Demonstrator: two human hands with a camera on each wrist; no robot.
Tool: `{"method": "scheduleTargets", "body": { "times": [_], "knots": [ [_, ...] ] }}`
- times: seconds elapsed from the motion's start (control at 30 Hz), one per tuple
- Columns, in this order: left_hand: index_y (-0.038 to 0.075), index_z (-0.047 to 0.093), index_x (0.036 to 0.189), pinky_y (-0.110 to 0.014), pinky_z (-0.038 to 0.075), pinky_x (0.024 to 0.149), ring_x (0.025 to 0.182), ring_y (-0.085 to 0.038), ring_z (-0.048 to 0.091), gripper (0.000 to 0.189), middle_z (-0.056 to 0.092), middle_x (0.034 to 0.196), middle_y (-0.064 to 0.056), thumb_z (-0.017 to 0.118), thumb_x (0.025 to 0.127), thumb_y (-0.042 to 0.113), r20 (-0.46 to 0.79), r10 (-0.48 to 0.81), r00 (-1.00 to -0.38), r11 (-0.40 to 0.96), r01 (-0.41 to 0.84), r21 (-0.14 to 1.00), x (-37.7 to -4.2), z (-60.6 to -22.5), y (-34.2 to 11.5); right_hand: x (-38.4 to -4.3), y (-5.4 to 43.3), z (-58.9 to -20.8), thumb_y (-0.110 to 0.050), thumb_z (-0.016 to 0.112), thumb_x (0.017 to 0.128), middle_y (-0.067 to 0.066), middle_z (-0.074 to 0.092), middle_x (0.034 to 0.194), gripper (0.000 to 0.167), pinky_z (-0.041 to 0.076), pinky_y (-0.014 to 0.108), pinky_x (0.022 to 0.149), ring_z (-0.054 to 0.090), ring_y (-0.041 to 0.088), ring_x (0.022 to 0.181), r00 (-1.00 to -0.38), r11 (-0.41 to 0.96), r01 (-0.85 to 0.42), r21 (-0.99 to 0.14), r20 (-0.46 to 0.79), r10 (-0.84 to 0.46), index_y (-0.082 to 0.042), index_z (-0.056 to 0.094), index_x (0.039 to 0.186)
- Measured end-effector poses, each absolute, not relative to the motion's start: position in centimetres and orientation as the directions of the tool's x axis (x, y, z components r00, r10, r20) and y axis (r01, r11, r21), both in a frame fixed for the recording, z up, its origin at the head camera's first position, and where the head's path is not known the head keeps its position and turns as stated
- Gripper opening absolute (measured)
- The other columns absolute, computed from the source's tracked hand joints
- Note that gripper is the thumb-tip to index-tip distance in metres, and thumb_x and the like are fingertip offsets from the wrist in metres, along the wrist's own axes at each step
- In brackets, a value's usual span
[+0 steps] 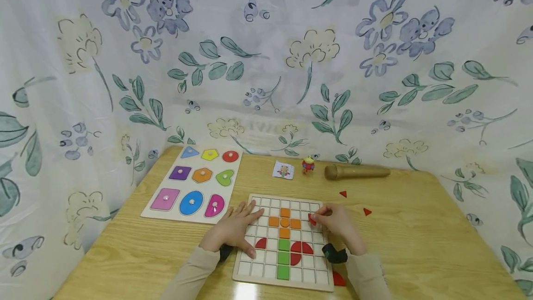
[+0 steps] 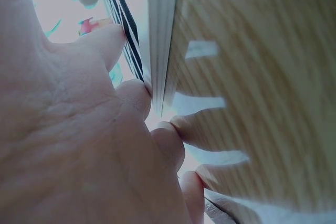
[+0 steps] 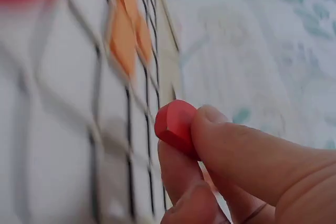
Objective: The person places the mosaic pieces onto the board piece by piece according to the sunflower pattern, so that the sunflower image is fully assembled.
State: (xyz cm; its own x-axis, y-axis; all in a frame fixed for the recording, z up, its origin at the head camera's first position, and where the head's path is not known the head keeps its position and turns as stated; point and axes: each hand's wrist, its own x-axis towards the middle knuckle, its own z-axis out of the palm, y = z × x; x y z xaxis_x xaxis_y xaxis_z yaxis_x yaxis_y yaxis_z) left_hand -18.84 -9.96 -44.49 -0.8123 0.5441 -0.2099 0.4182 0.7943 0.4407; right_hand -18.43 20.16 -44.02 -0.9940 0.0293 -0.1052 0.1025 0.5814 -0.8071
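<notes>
A white grid board (image 1: 258,270) with a pale wooden rim lies on the table. Orange squares (image 1: 285,234) form a cross around an orange disc, above a column of green squares (image 1: 283,258). Red quarter-circle pieces (image 1: 307,247) sit beside the green column, and another red piece (image 1: 261,243) lies left of it. My left hand (image 1: 231,229) rests on the board's left edge, fingers spread. Over the board's right side, my right hand (image 1: 339,224) pinches a small red piece (image 3: 178,125) between thumb and finger. The fingers partly cover its shape.
Two red triangles (image 1: 343,194) lie right of the board. A red piece (image 1: 339,279) shows by the right sleeve. At left is a shape puzzle (image 1: 166,214). Behind stand a patterned card (image 1: 283,170), a small toy figure (image 1: 308,165) and a brown club-shaped object (image 1: 358,172).
</notes>
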Motion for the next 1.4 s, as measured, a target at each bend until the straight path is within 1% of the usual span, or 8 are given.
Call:
{"method": "scheduleTargets", "body": {
  "times": [0.23,0.43,0.67,0.9,1.1,1.23,1.3,1.4],
  "knots": [
    [0.018,0.033,0.152,-0.065,0.009,0.117,0.149,-0.042,0.011,0.109,0.017,0.162,-0.014,0.087,0.061,0.048,-0.211,0.533,-0.819,0.803,0.411,0.432,-18.6,-44.5,-9.8,-16.1,16.2,-44.1,-0.016,0.076,0.083,0.002,0.064,0.07,0.017,0.039,0.022,0.052,0.049,0.01,0.06,-0.987,0.511,0.016,-0.859,-0.097,-0.132,-0.002,0.066,0.081],
    [0.018,0.034,0.151,-0.065,0.01,0.117,0.149,-0.043,0.012,0.109,0.018,0.162,-0.014,0.087,0.061,0.049,-0.209,0.531,-0.822,0.804,0.41,0.431,-18.7,-44.6,-9.8,-13.9,13.1,-44.5,-0.019,0.079,0.08,-0.002,0.062,0.066,0.02,0.041,0.02,0.051,0.051,0.008,0.058,-0.972,0.531,-0.057,-0.845,-0.074,-0.222,-0.006,0.065,0.076],
    [0.018,0.034,0.151,-0.064,0.011,0.117,0.149,-0.043,0.012,0.108,0.018,0.162,-0.014,0.086,0.062,0.05,-0.206,0.533,-0.821,0.806,0.417,0.421,-18.9,-44.8,-9.9,-12.6,10.9,-45.1,-0.018,0.081,0.077,-0.007,0.06,0.062,0.019,0.038,0.018,0.049,0.048,0.002,0.056,-0.97,0.582,-0.141,-0.801,-0.007,-0.244,-0.011,0.066,0.069],
    [0.019,0.033,0.152,-0.064,0.012,0.117,0.149,-0.042,0.013,0.11,0.018,0.162,-0.014,0.086,0.061,0.051,-0.209,0.528,-0.823,0.813,0.419,0.404,-18.8,-44.5,-9.8,-12.1,10.5,-44.9,-0.018,0.081,0.077,-0.01,0.064,0.069,0.014,0.039,0.018,0.055,0.048,-0.002,0.062,-0.963,0.638,-0.174,-0.75,-0.007,-0.271,-0.016,0.068,0.072],
    [0.018,0.033,0.152,-0.065,0.012,0.117,0.149,-0.042,0.014,0.11,0.018,0.162,-0.015,0.085,0.061,0.052,-0.206,0.535,-0.819,0.809,0.427,0.403,-18.9,-44.5,-9.7,-12.3,10.8,-44.8,-0.018,0.08,0.079,-0.009,0.06,0.066,0.017,0.038,0.018,0.053,0.046,0.001,0.06,-0.957,0.642,-0.18,-0.745,-0.02,-0.29,-0.015,0.066,0.068],
    [0.018,0.033,0.152,-0.064,0.012,0.117,0.149,-0.042,0.013,0.11,0.018,0.162,-0.014,0.085,0.061,0.052,-0.206,0.535,-0.819,0.808,0.425,0.408,-18.9,-44.6,-9.7,-12.5,11.6,-44.8,-0.019,0.078,0.081,-0.007,0.062,0.068,0.013,0.04,0.017,0.054,0.048,0.001,0.061,-0.945,0.591,-0.185,-0.785,-0.022,-0.325,-0.012,0.069,0.074],
    [0.019,0.033,0.152,-0.064,0.012,0.117,0.149,-0.042,0.013,0.109,0.018,0.163,-0.013,0.085,0.061,0.052,-0.21,0.531,-0.821,0.81,0.42,0.409,-19.0,-44.7,-9.7,-12.6,12.3,-44.8,-0.019,0.077,0.082,-0.005,0.063,0.072,0.011,0.04,0.017,0.054,0.049,0.001,0.062,-0.939,0.551,-0.178,-0.815,-0.026,-0.342,-0.01,0.07,0.082],
    [0.02,0.033,0.152,-0.064,0.011,0.118,0.149,-0.042,0.011,0.109,0.017,0.163,-0.012,0.085,0.061,0.052,-0.22,0.527,-0.821,0.812,0.411,0.414,-19.0,-44.7,-9.8,-12.7,13.8,-44.8,-0.016,0.074,0.085,0.001,0.066,0.082,0.016,0.042,0.017,0.056,0.051,0.002,0.065,-0.931,0.466,-0.166,-0.869,-0.017,-0.364,-0.005,0.07,0.096]
  ]
}}
